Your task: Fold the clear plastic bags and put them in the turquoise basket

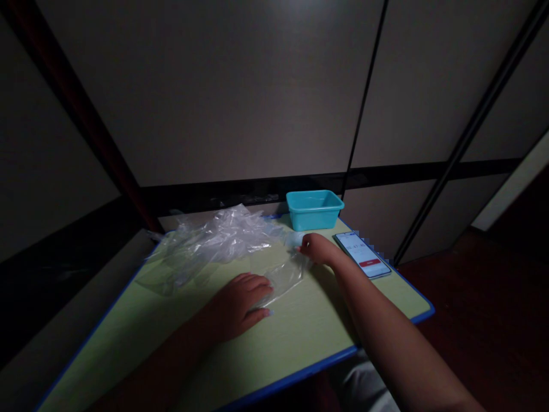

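A single clear plastic bag (pixel 286 273) lies flat on the pale green table (pixel 300 332) between my hands. My left hand (pixel 239 303) rests flat on its near end, fingers stretched out and pressing it down. My right hand (pixel 316 248) is at the bag's far end with fingers closed in a pinch on the plastic's edge. A crumpled heap of clear plastic bags (pixel 210 243) sits just behind and left of my left hand.
A teal plastic tub (pixel 314 209) stands at the table's far edge. A phone (pixel 362 254) with a lit screen lies right of my right hand. The table has a blue rim, and dark wall panels rise behind it.
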Action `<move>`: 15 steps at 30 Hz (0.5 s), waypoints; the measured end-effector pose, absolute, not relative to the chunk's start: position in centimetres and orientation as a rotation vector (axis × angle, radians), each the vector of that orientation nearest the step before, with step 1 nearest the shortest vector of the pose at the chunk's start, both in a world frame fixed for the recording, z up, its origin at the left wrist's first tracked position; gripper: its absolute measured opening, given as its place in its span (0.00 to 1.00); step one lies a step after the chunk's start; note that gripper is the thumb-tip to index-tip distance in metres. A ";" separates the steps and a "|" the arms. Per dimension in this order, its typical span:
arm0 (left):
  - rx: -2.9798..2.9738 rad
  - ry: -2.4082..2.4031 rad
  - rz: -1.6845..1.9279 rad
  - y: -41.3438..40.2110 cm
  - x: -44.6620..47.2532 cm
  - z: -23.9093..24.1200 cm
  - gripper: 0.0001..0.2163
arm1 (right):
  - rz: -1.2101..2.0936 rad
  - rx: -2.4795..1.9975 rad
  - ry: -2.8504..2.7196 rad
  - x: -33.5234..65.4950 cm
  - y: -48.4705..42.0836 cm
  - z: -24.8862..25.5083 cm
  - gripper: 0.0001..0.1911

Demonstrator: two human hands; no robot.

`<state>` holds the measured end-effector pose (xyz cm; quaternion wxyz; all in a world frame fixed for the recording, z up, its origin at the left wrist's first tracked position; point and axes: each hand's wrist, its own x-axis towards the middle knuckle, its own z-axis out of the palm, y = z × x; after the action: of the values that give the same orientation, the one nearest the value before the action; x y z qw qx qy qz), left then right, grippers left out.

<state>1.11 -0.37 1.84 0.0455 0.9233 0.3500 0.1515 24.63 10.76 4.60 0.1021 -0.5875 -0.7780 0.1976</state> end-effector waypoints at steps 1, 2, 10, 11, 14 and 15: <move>2.819 1.072 0.465 -0.4 1.2 1.9 0.16 | 0.561 -1.730 -2.285 24.6 10.7 4.7 0.12; 2.818 1.076 0.465 -0.4 1.2 1.9 0.16 | 0.543 -1.720 -2.273 24.6 10.7 4.7 0.11; 2.828 1.080 0.439 -0.4 1.3 1.9 0.16 | 0.559 -1.578 -2.189 24.6 10.4 4.9 0.09; 2.830 1.085 0.428 -0.3 1.3 1.9 0.16 | 0.564 -1.559 -2.174 24.6 10.4 5.0 0.09; 2.831 1.094 0.419 -0.3 1.3 1.8 0.16 | 0.606 -1.502 -2.128 24.5 10.3 5.0 0.10; 2.833 1.096 0.420 -0.3 1.4 1.7 0.16 | 0.653 -1.468 -2.101 24.4 10.3 5.0 0.10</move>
<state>1.36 -0.27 1.75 0.0377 0.9232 0.3572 0.1368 24.41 10.28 5.02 0.2458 -0.5381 -0.7699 0.2395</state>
